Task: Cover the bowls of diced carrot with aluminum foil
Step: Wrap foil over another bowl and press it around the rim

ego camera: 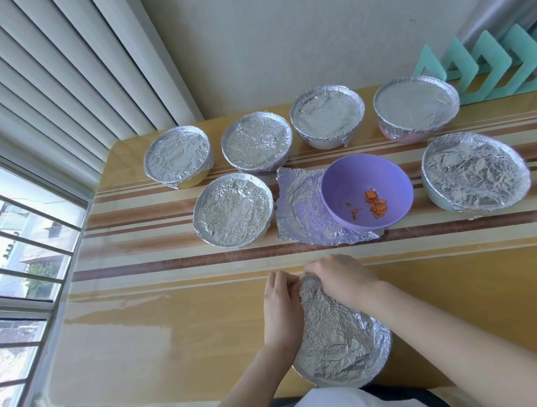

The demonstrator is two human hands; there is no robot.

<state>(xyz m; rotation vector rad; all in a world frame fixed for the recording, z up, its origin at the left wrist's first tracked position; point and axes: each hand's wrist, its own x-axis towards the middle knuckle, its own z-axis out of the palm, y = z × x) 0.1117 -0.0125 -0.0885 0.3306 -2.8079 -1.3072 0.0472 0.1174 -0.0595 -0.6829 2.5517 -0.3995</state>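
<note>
Nearest: left hand [281,309] and right hand [338,278], both pinching crinkled cover at far rim of foil-wrapped near bowl [340,339], sitting at front of table [175,341]. I'm judging risk: tugging too hard, thin foil tearing, or bowl skidding toward edge. Beyond, purple bowl [341,193] of diced carrot [376,205] sitting uncovered on loose foil sheet [300,210], six wrapped bowls [233,211] around it.

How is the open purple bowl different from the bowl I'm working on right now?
The purple bowl is uncovered, its diced carrot showing; the near bowl wears a crinkled foil cover that hides its contents. The purple bowl sits untouched farther back, overlapping a loose foil sheet; the near bowl stands at the front edge of the table, left hand and right hand gripping the cover at its far rim. Both stand on this striped table.
</note>
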